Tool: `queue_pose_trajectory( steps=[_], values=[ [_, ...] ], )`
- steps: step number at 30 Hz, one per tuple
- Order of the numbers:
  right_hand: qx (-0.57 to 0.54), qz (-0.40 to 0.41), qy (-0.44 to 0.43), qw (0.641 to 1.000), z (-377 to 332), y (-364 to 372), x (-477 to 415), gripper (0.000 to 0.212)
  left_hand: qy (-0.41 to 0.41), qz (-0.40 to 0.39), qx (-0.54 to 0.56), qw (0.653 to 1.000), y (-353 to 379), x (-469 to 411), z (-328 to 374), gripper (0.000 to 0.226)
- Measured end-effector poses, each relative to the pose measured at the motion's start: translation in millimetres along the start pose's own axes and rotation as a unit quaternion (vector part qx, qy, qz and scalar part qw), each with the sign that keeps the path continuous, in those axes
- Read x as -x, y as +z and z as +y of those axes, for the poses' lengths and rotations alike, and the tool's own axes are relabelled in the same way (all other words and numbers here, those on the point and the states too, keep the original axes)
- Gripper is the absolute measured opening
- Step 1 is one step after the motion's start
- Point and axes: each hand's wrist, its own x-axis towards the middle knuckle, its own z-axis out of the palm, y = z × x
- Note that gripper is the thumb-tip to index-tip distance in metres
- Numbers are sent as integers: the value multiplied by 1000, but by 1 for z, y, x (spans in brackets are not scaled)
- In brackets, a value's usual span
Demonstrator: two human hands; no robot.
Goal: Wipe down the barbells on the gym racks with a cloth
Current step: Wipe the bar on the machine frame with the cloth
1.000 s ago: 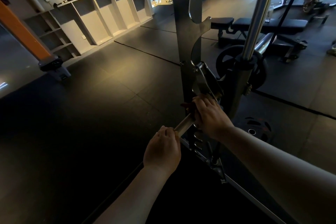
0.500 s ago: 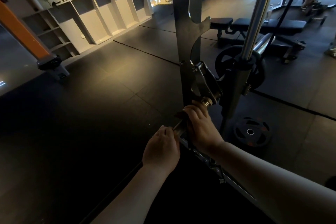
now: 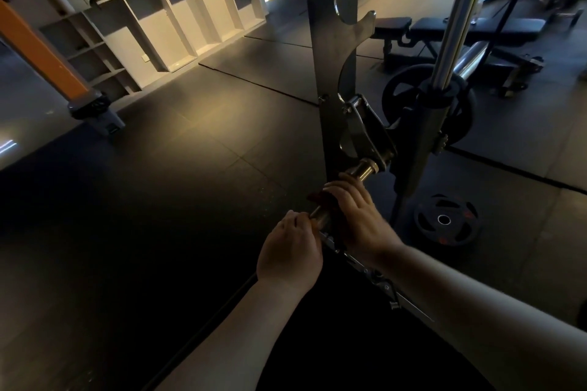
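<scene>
Chrome barbell (image 3: 362, 172) racked at the hook (image 3: 365, 133), long axis angled away up-right. Clasped bare by left hand (image 3: 289, 251) at the nearer end; wrapped with dark red cloth (image 3: 317, 197) under curled right hand (image 3: 355, 216) just beyond, short of the hook, bare shaft between.

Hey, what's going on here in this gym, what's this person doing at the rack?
A person is wiping a barbell held at a rack upright. The right hand wraps a dark cloth around the bar, just short of the hook, while the left hand grips the bar nearer the camera. A weight plate lies on the floor beside the rack.
</scene>
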Motion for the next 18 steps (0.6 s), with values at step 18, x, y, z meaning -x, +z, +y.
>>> queue_pose_trajectory(
  steps=[18],
  values=[
    [10, 82, 80, 993, 34, -14, -19, 49, 6, -31, -14, 999, -1, -23, 17, 35]
  ],
)
